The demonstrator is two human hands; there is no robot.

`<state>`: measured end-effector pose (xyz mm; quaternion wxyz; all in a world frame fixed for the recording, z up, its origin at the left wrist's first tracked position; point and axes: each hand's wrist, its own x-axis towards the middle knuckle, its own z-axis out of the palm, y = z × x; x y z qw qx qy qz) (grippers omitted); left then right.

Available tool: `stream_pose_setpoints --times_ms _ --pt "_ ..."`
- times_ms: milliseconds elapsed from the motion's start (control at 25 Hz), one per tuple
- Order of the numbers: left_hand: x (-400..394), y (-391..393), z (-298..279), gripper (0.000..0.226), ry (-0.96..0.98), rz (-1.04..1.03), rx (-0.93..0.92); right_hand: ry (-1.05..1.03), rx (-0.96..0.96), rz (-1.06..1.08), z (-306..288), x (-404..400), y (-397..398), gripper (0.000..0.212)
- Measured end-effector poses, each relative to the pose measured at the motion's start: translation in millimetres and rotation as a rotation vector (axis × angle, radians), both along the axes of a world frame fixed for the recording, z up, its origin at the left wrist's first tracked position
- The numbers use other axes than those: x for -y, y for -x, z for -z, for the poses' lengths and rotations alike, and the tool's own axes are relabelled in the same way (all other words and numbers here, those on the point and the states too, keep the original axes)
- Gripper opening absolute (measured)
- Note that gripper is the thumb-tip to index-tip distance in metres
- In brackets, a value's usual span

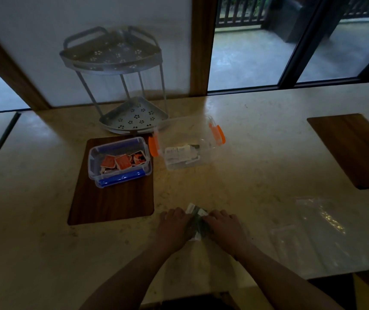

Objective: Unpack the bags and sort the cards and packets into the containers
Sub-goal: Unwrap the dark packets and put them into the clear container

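A clear container with blue clips [94, 163] sits on a wooden mat and holds several orange cards [122, 161]. To its right stands a clear container with orange clips [217, 133] holding white-labelled packets [179, 153]. Near the table's front, a small stack of dark packets with white labels [198, 217] lies between my hands. My left hand [174, 224] and my right hand [225, 225] both grip the stack from either side, fingers curled over it. A clear plastic bag [206, 262] lies under and behind the stack, hard to make out.
A grey two-tier corner rack [132, 117] stands at the back against the wall. Empty clear bags [317, 227] lie on the table at the right. A second wooden mat [355, 148] is inset at the far right. Windows run behind the table.
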<state>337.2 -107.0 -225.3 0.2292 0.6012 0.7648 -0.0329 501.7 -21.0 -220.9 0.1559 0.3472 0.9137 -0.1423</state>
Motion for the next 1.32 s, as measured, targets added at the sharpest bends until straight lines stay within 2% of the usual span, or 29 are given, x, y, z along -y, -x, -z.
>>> stream_pose_setpoints --times_ms 240,480,600,720,800,920,1120,1320 --pt "-2.8 -5.6 5.9 0.047 -0.022 -0.023 -0.020 -0.060 0.005 0.049 8.0 2.2 -0.3 0.045" --pt "-5.1 -2.3 1.8 0.039 -0.017 -0.049 0.020 -0.029 0.000 0.110 5.3 -2.4 -2.4 0.036" --pt "-4.4 3.3 -5.2 0.020 -0.006 -0.153 0.227 0.058 -0.014 0.130 -0.5 -7.4 -2.5 0.030" --pt "-4.0 16.3 -13.0 0.024 0.051 -0.264 0.393 0.174 0.000 0.149 -6.9 -17.6 -0.8 0.023" --pt "-1.6 27.0 -17.2 0.032 0.081 -0.299 0.447 0.202 -0.007 0.171 -12.5 -24.7 3.1 0.028" --pt "2.6 35.1 -14.2 0.049 0.086 -0.290 0.417 0.200 -0.034 0.141 -18.8 -28.9 14.0 0.043" --pt "2.0 20.4 -5.2 0.039 0.067 -0.292 0.366 0.153 0.013 -0.068 -15.5 -27.5 30.4 0.058" --pt "5.1 4.7 4.8 0.040 0.067 -0.253 0.187 0.037 0.068 -0.157 -10.4 -32.6 34.5 0.046"
